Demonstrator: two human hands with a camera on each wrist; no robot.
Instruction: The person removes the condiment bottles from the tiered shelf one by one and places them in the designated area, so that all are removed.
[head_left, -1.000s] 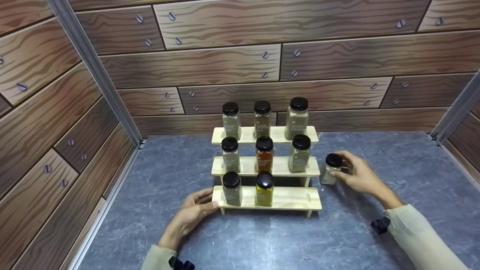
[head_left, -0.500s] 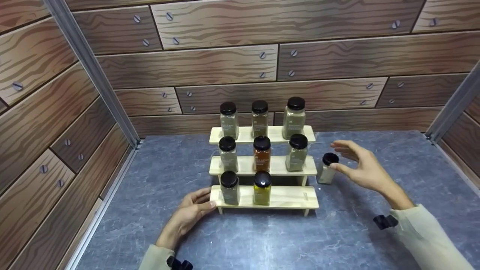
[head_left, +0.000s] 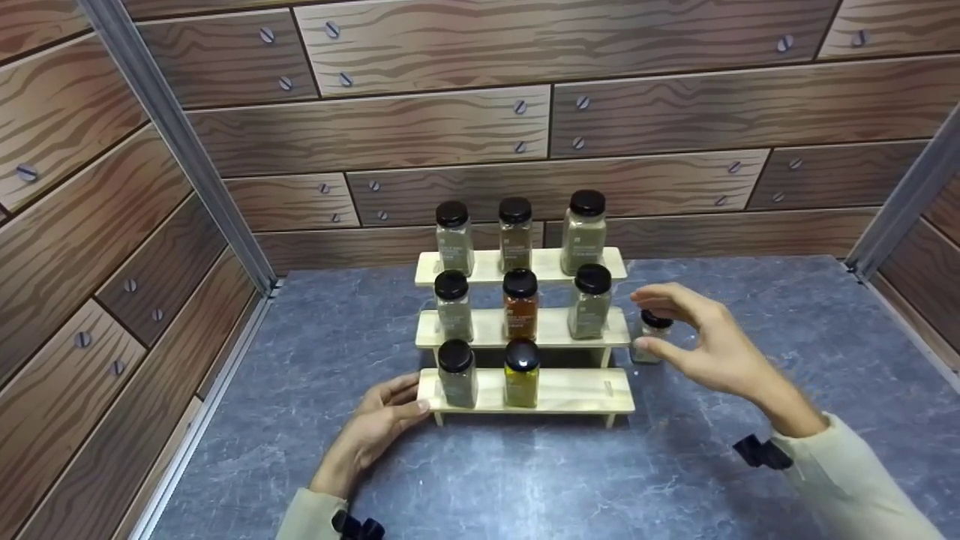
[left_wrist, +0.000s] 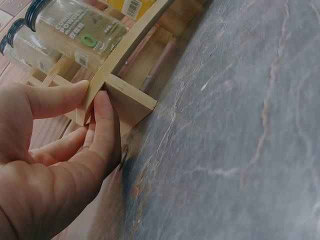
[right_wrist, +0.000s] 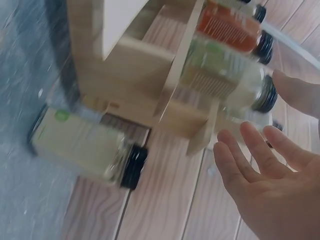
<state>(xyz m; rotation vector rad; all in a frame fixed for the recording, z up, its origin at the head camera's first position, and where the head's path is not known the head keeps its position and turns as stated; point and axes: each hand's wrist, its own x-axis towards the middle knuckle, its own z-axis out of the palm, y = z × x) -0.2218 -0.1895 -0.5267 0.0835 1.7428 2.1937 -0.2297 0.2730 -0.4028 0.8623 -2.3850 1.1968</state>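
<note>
A three-tier wooden spice rack (head_left: 574, 388) stands on the table. My left hand (head_left: 371, 435) pinches the left end of its lowest shelf, thumb above the board and fingers beneath, as the left wrist view shows. The nearest jar there reads cumin powder (left_wrist: 80, 30). To the right of the rack, a black-lidded spice jar (right_wrist: 82, 145) stands upright on the table. My right hand (head_left: 716, 349) hovers beside it with spread fingers; the right wrist view shows them apart from this jar. In the head view the hand partly hides it.
The lowest shelf bears the cumin jar and a yellow spice jar (head_left: 523, 382). Several more jars fill the upper two tiers, among them an orange-red one (head_left: 520, 304). Wood-patterned walls (head_left: 450, 127) enclose the grey marbled table (head_left: 487, 480) at the back and sides.
My right hand has let go of the spice jar, spread its fingers, drawn back slightly, then moved left toward the rack. The left hand keeps its hold on the shelf end.
</note>
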